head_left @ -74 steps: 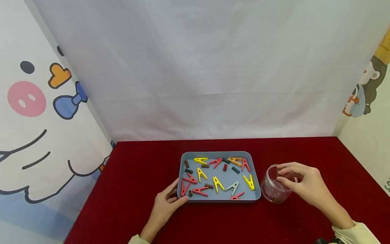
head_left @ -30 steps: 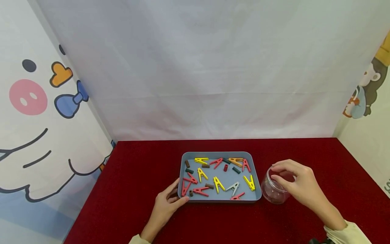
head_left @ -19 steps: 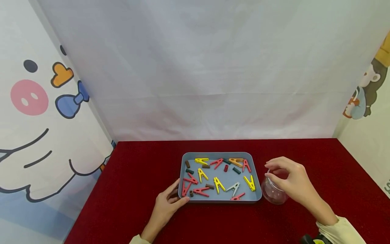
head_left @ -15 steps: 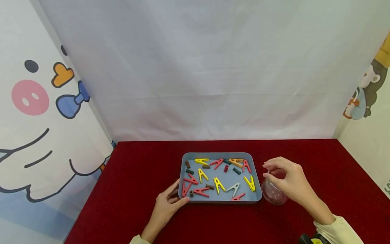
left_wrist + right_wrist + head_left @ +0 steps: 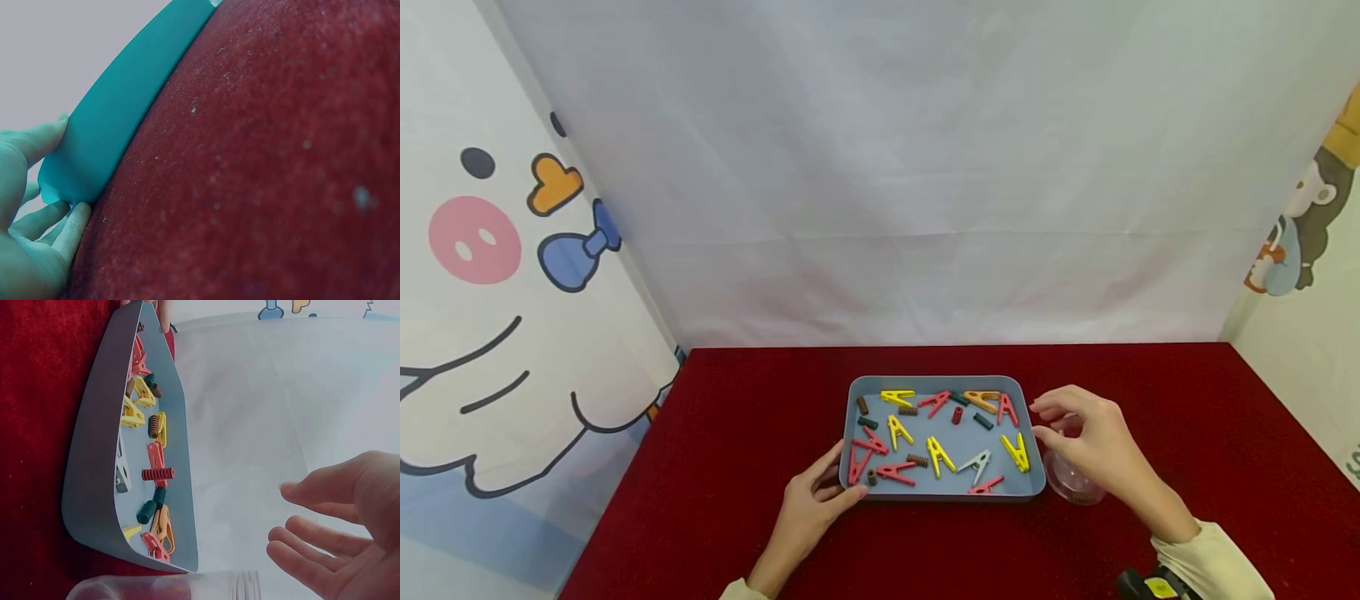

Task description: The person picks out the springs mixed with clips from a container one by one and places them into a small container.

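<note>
My left hand (image 5: 805, 508) holds the near left corner of a shallow grey-blue tray (image 5: 925, 425), thumb at the rim and the other fingers low against the side. Red, yellow, white and orange plastic clips lie scattered in it among brown, green and red coil springs (image 5: 917, 460). To the tray's right stands a clear jar (image 5: 1075, 479), with a brown spring (image 5: 1082, 497) visible low inside. My right hand (image 5: 1101, 437) hovers above the jar near the tray's right edge and covers the jar's mouth. Nothing is between its parted thumb and fingers (image 5: 300, 550) in the right wrist view.
Dark red cloth (image 5: 760, 417) covers the table. A pale curtain (image 5: 925, 208) hangs behind it, with cartoon-printed panels on both sides. The jar stands close beside the tray's right wall.
Earlier my right hand pinched a brown spring over the jar's mouth. It has let the spring go and moved left toward the tray. My left hand and the tray have stayed put.
</note>
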The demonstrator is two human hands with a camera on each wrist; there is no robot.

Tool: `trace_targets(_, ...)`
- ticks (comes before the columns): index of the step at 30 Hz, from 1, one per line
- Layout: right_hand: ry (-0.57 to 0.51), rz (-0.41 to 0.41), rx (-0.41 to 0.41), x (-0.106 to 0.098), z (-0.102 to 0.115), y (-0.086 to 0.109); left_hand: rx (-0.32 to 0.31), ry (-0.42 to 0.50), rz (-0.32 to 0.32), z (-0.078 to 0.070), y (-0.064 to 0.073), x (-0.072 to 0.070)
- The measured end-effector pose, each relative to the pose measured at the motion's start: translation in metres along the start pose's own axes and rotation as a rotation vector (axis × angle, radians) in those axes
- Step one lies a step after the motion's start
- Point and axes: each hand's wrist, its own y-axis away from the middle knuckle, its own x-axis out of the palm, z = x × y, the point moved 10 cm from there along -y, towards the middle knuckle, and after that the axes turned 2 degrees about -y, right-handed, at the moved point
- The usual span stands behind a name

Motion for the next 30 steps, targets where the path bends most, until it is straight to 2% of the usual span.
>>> trace_targets(9, -0.05, 0.014, -0.023, 0.012, 0.005, -0.009, -0.003, 0.015, 0.004, 0.003, 0.0, -0.001)
trace_targets(18, -0.076, 0.073, 0.054, 0.027, -0.005, -0.016, 0.0, 0.006, 0.011, 0.001, 0.0, 0.0)
trace_targets(30, -0.077, 0.101, 0.048, 0.048, -0.001, -0.03, 0.002, 0.004, 0.016, 0.002, -0.001, -0.001)
